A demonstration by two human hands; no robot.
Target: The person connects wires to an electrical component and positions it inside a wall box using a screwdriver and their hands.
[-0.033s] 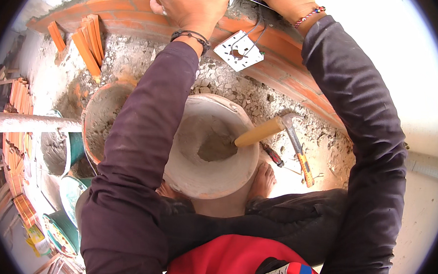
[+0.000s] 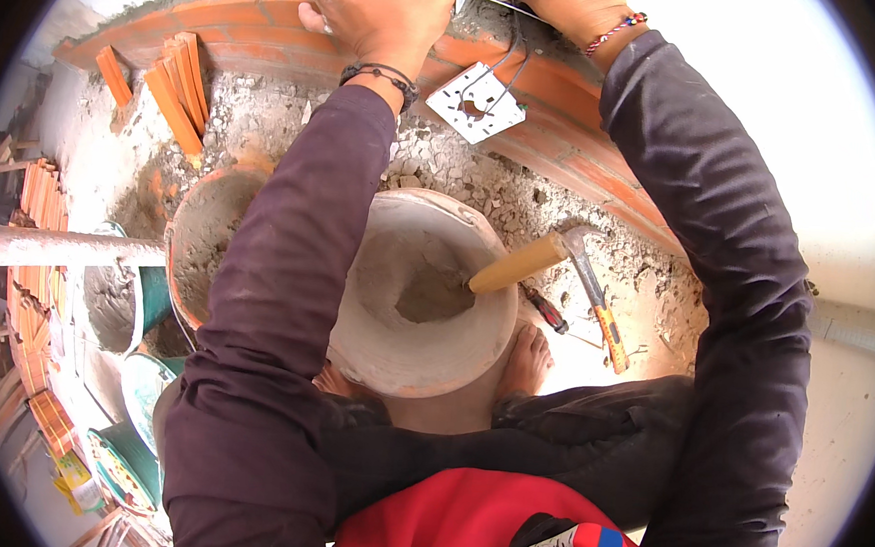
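Observation:
At the top edge, my left hand (image 2: pixel 378 9) is over the low brick wall (image 2: pixel 283 8), its fingers curled round something small and metallic that the edge cuts off. Close by, my right hand (image 2: pixel 564 6) has its fingers bent inward beside a pale upright piece, partly out of view. A thin white line (image 2: pixel 504 1) runs between the hands. Below them a white square plate (image 2: pixel 476 102) with slots hangs on a dark cord against the wall. Between my feet stands a pale round basin (image 2: pixel 373 340) with wet mortar (image 2: pixel 434 293) in its bottom.
A hammer-like tool (image 2: pixel 523 262) with a wooden handle leans on the basin's rim, near a screwdriver (image 2: pixel 545 309). Left are a mortar bucket (image 2: pixel 184 193), green buckets (image 2: pixel 153 296), a pale horizontal pole (image 2: pixel 68 250), upright bricks (image 2: pixel 175 97) and stacked bricks (image 2: pixel 46 199). Rubble covers the ground by the wall.

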